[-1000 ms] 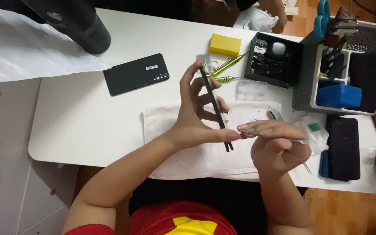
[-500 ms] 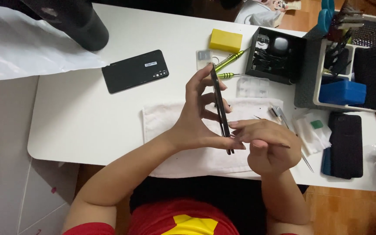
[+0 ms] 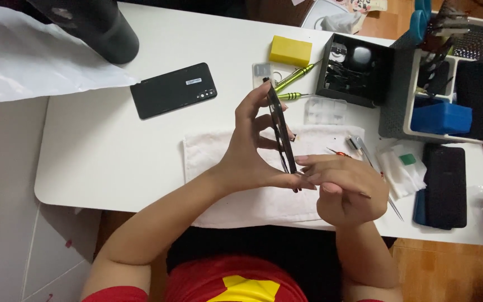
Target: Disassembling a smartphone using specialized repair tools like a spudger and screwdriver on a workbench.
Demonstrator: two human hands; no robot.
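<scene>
My left hand [image 3: 252, 148] holds a thin black phone [image 3: 282, 134] on edge above a white cloth [image 3: 241, 184], thumb at its near end and fingers along its side. My right hand [image 3: 339, 187] is closed around slim metal tweezers [image 3: 389, 206], its fingertips touching the near end of the phone. The tweezers' tip pokes out to the right of that hand.
A black phone back cover [image 3: 173, 89] lies on the white table [image 3: 113, 151]. Behind are a yellow block [image 3: 290, 51], two green-handled screwdrivers [image 3: 292, 78], a clear parts box [image 3: 325, 110], a black tool case [image 3: 353, 70], a grey organiser [image 3: 437, 84] and another dark phone [image 3: 445, 178].
Both hands stay joined at the phone's near end. The phone's tilt has shifted slightly and the view has moved a little; nothing was picked up or put down.
</scene>
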